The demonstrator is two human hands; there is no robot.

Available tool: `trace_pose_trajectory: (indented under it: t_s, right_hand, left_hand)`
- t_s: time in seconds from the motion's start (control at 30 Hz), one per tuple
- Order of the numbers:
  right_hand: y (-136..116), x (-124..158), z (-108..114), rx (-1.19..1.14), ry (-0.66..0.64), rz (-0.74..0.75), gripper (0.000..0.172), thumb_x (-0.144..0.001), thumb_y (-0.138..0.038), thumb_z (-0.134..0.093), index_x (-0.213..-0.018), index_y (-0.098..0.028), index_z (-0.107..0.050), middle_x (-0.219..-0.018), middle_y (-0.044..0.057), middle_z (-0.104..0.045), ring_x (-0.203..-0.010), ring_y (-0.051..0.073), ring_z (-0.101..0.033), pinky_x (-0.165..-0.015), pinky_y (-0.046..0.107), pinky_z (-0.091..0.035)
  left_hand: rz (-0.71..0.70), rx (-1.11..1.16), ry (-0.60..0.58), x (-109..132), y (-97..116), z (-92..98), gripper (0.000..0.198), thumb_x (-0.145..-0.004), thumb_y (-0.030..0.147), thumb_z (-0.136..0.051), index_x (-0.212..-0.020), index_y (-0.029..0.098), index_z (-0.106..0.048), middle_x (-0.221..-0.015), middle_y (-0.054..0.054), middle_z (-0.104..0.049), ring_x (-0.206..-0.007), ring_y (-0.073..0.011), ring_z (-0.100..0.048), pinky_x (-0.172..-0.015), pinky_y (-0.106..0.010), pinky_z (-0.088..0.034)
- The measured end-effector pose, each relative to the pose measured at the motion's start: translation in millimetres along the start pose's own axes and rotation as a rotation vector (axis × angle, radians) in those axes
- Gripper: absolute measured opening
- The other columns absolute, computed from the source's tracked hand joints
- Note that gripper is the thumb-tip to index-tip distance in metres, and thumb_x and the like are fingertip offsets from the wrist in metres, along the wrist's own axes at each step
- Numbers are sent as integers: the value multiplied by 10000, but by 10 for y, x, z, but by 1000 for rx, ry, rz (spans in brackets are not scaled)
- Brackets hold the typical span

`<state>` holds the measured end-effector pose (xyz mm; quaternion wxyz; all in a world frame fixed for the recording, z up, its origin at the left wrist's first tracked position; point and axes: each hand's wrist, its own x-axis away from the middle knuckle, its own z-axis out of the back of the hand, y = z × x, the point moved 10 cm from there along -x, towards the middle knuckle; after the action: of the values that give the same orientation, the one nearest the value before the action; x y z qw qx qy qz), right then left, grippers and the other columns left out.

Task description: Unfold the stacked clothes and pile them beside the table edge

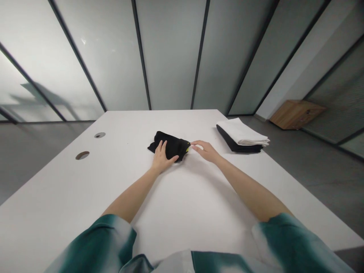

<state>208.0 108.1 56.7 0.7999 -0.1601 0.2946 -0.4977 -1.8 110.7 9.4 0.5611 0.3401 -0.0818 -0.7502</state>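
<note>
A dark black folded piece of cloth (173, 144) lies on the white table, with a small bright yellow patch (187, 149) showing at its right end. My left hand (163, 159) rests flat on the front of the cloth, its fingers stretched over the top and the thumb pointing right along the near edge. At the cloth's right end, by the yellow patch, my right hand (205, 150) pinches the edge between thumb and forefinger. Exactly what kind of garment or cloth it is cannot be made out.
On the table's right side lies a stack of folded cloth, white (241, 132) over black (241, 148). Two round holes (82, 155) pierce the tabletop (113, 182) at the left. Frosted glass panels (173, 57) stand behind, and a wooden cabinet (297, 113) sits far right.
</note>
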Motion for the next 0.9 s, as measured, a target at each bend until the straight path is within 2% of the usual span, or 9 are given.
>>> trace_pose_trajectory:
  t_s: [0.07,0.17,0.33,0.43,0.53,0.67,0.7,0.77,0.9]
  right_hand:
    - [5,-6,-125,-18,31,-25,381,-953,-373,-426,-1116,-189,-717,-1157,94,-716,-1096,232,-636,-945,353,-486]
    - [169,-5,-257,-39,99,-127,360,-938,-341,-413,-1009,-183,-728,-1060,94,-731,-1016,228,-648,-896,350,-503]
    - [472,71,-331,-93,182,-247,342,-892,-312,-420,-996,-174,-716,-1032,98,-722,-973,223,-643,-895,356,-503]
    - [520,98,-281,-76,223,-214,355,-849,-268,-443,-1074,-171,-701,-1121,114,-695,-1045,230,-624,-917,367,-503]
    - [404,89,-289,2,212,-73,446,-774,-210,-505,-1186,-170,-669,-1278,133,-639,-1202,260,-561,-1034,430,-440]
    - [26,111,-551,64,-7,218,498,-748,-246,-608,-1243,-209,-656,-1327,113,-629,-1257,295,-535,-1074,472,-398]
    - [-62,130,-613,77,-57,268,466,-761,-272,-624,-1223,-217,-666,-1281,104,-658,-1220,291,-563,-1051,460,-417]
    - [-181,149,-675,119,-100,305,367,-803,-320,-626,-1148,-211,-690,-1162,99,-707,-1112,276,-617,-987,432,-450]
    - [-227,123,-692,182,-90,264,225,-890,-319,-529,-871,-177,-702,-926,112,-715,-913,241,-631,-864,388,-457]
  left_hand:
    - [45,-72,-69,4,-18,-63,826,-741,614,-704,-1406,188,-461,-1544,-184,-372,-1444,-392,-289,-1165,-535,-271]
    - [87,-172,-149,1,-28,-131,624,-774,575,-678,-1249,177,-604,-1465,-184,-482,-1414,-427,-321,-1152,-580,-258]
    - [41,-98,-196,-69,-29,-140,255,-875,277,-501,-1031,163,-669,-1285,-154,-624,-1311,-352,-470,-1136,-580,-293]
    - [72,117,-221,-98,-137,-138,264,-787,157,-504,-1002,169,-658,-1115,-115,-694,-1164,-302,-581,-1145,-560,-295]
    - [126,521,-242,-79,-193,-139,291,-694,177,-578,-975,175,-651,-995,-72,-722,-1055,-287,-625,-1070,-510,-411]
    - [257,1078,-307,-19,-139,-196,426,-608,291,-753,-1002,154,-664,-968,-83,-735,-963,-290,-663,-911,-428,-512]
    - [303,1168,-290,-22,-150,-201,461,-606,324,-776,-1021,153,-667,-983,-91,-735,-957,-285,-667,-895,-411,-515]
    - [410,1268,-150,-58,-286,-166,474,-619,387,-786,-1017,159,-667,-985,-92,-733,-942,-263,-668,-859,-376,-521]
    - [548,1129,239,-84,-761,25,350,-658,463,-735,-834,181,-624,-795,-30,-682,-813,-201,-636,-738,-302,-507]
